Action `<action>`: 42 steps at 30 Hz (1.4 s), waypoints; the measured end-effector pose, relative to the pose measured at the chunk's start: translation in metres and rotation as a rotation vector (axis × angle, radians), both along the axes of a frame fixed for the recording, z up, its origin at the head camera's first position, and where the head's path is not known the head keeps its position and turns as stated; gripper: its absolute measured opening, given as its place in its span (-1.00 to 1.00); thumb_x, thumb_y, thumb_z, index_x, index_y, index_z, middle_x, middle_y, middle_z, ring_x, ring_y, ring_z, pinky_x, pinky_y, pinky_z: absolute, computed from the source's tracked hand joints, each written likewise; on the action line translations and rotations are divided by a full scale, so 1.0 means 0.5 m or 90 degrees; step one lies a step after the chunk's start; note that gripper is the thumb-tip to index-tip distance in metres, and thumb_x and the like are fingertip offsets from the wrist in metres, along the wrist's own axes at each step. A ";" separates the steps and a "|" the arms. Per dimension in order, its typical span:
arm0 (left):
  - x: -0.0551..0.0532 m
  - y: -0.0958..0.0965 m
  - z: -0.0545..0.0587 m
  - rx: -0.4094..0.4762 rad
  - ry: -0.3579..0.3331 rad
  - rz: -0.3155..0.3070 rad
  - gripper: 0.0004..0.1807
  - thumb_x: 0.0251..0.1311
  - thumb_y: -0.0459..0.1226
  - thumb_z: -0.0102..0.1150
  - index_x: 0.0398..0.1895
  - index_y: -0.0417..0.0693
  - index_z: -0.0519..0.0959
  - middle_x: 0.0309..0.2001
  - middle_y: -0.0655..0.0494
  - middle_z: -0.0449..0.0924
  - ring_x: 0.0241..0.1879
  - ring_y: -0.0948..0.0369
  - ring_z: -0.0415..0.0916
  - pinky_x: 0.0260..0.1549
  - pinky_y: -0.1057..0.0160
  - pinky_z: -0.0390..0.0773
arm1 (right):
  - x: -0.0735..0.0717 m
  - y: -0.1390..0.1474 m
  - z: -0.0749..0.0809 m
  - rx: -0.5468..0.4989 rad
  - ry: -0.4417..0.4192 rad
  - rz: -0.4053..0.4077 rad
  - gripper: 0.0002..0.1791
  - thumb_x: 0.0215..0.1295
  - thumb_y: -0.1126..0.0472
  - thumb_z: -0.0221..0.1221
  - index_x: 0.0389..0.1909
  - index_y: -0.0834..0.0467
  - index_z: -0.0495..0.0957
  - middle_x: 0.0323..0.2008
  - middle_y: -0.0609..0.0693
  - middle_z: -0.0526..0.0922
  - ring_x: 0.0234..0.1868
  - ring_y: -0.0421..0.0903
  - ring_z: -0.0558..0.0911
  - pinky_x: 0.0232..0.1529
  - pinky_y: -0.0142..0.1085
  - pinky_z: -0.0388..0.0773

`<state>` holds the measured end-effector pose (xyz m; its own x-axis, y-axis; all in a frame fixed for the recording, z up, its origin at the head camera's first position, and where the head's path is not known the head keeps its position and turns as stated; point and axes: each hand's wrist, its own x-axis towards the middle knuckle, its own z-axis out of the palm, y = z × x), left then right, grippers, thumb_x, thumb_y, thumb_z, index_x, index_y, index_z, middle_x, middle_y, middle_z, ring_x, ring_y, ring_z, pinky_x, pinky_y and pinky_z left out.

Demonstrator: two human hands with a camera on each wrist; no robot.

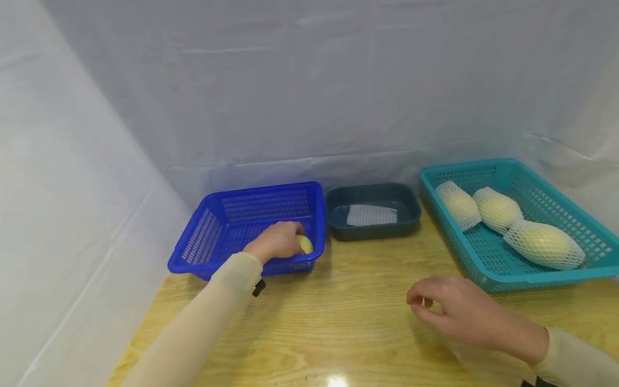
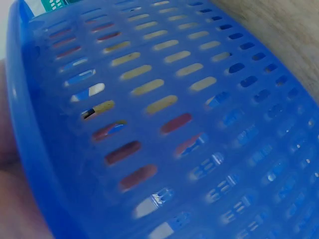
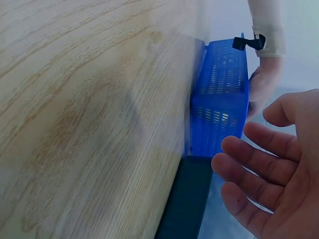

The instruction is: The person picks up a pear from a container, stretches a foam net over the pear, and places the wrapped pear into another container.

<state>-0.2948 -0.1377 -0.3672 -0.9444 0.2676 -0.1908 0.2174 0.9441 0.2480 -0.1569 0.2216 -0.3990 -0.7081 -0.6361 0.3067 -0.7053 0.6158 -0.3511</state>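
Note:
My left hand (image 1: 278, 240) reaches over the near rim of the blue basket (image 1: 263, 189), its fingers curled round a yellow fruit (image 1: 305, 244) in the basket's near right corner. Most of that fruit is hidden by the hand; in the left wrist view, yellow and fingers show through the slots of the basket wall (image 2: 45, 144). Above the wooden table, left of the teal basket (image 1: 464, 252), hovers my right hand (image 1: 459, 312). Its fingers (image 3: 259, 164) are loosely bent, with nothing held.
Three yellow fruits in white foam nets, one of them this fruit (image 1: 546, 244), lie in the teal basket at the right. Between the baskets stands a dark green tray (image 1: 372, 234) holding a white foam net (image 1: 371, 215). Pale sheeting (image 1: 290, 107) hangs behind the table (image 1: 338, 317).

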 end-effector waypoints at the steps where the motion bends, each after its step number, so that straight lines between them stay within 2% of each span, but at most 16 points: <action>1: 0.001 -0.001 0.000 0.002 0.006 0.000 -0.47 0.06 -0.11 0.41 0.12 -0.06 0.60 -0.01 -0.02 0.64 -0.09 0.04 0.52 -0.02 0.03 0.54 | 0.000 0.000 0.000 0.002 -0.003 -0.005 -0.90 0.33 0.15 0.29 -0.26 -0.17 0.67 -0.31 -0.41 0.65 -0.32 -0.48 0.53 -0.34 -0.39 0.59; 5: 0.003 -0.003 0.000 0.013 0.018 0.002 -0.46 0.05 -0.07 0.44 0.10 -0.06 0.61 -0.01 -0.01 0.65 -0.07 0.03 0.55 -0.02 0.02 0.55 | 0.001 0.002 -0.001 0.000 -0.014 -0.014 -0.91 0.36 0.14 0.27 -0.25 -0.17 0.67 -0.32 -0.41 0.65 -0.32 -0.48 0.53 -0.34 -0.37 0.60; 10: 0.006 -0.008 0.002 0.023 0.049 -0.003 -0.41 0.03 -0.01 0.46 0.12 -0.04 0.62 0.04 -0.02 0.67 0.07 -0.04 0.57 0.06 -0.03 0.55 | 0.001 0.003 -0.002 -0.008 -0.009 -0.009 -0.90 0.35 0.15 0.28 -0.26 -0.17 0.67 -0.32 -0.41 0.65 -0.32 -0.48 0.52 -0.35 -0.38 0.59; 12: 0.006 -0.010 0.004 0.026 0.064 -0.003 -0.40 0.00 0.02 0.48 0.11 -0.04 0.63 0.01 -0.01 0.68 0.04 -0.03 0.58 0.04 -0.02 0.56 | 0.001 0.003 -0.003 -0.007 -0.011 -0.007 -0.90 0.35 0.15 0.28 -0.25 -0.17 0.67 -0.31 -0.41 0.65 -0.32 -0.48 0.52 -0.35 -0.38 0.58; 16: 0.008 -0.018 0.015 0.040 0.068 0.006 -0.37 -0.02 0.07 0.49 0.09 -0.04 0.62 -0.11 0.02 0.68 -0.14 0.05 0.59 -0.11 0.04 0.58 | 0.002 0.004 -0.003 -0.003 -0.020 -0.007 -0.93 0.39 0.12 0.25 -0.23 -0.16 0.67 -0.30 -0.39 0.66 -0.31 -0.48 0.52 -0.35 -0.37 0.58; 19: 0.011 -0.023 0.030 0.057 0.065 0.014 -0.35 0.00 0.10 0.48 0.11 -0.03 0.61 -0.10 0.04 0.68 -0.16 0.08 0.59 -0.12 0.05 0.59 | 0.002 0.003 -0.005 -0.001 -0.017 -0.011 -0.93 0.38 0.12 0.25 -0.23 -0.16 0.67 -0.30 -0.40 0.66 -0.32 -0.48 0.52 -0.35 -0.38 0.57; 23: 0.017 -0.028 0.054 0.078 0.083 0.019 -0.33 0.01 0.12 0.48 0.13 -0.03 0.60 -0.05 0.04 0.68 -0.07 0.05 0.59 -0.05 0.01 0.59 | 0.002 0.001 -0.007 0.005 -0.016 -0.022 -0.92 0.37 0.12 0.26 -0.23 -0.17 0.67 -0.31 -0.42 0.65 -0.32 -0.49 0.52 -0.33 -0.40 0.57; 29: 0.033 -0.027 0.094 0.112 0.106 0.023 -0.32 -0.01 0.12 0.49 0.13 -0.03 0.59 -0.14 0.07 0.69 -0.15 0.09 0.59 -0.11 0.06 0.58 | 0.001 -0.002 -0.008 0.007 -0.027 -0.017 -0.91 0.36 0.15 0.26 -0.23 -0.15 0.68 -0.31 -0.42 0.65 -0.32 -0.49 0.52 -0.33 -0.37 0.59; 36: 0.058 -0.010 0.138 0.138 0.119 0.011 -0.35 0.05 0.14 0.44 0.15 0.04 0.57 -0.13 0.13 0.65 -0.20 0.13 0.57 -0.20 0.12 0.56 | 0.003 -0.002 -0.009 0.007 -0.031 -0.019 -0.91 0.35 0.16 0.27 -0.23 -0.13 0.68 -0.30 -0.43 0.64 -0.32 -0.49 0.52 -0.33 -0.37 0.59; 42: 0.088 0.020 0.163 0.154 0.130 -0.004 -0.36 0.05 0.17 0.43 0.15 0.11 0.57 -0.14 0.18 0.63 -0.23 0.15 0.55 -0.25 0.16 0.55 | 0.004 -0.003 -0.010 0.002 -0.036 -0.018 -0.91 0.36 0.16 0.27 -0.23 -0.12 0.69 -0.31 -0.43 0.64 -0.32 -0.49 0.52 -0.32 -0.35 0.60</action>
<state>-0.2511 -0.1277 -0.2858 -0.9548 0.2884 0.0719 0.2915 0.8616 0.4156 -0.1549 0.2202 -0.4040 -0.7420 -0.6161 0.2642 -0.6667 0.6367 -0.3875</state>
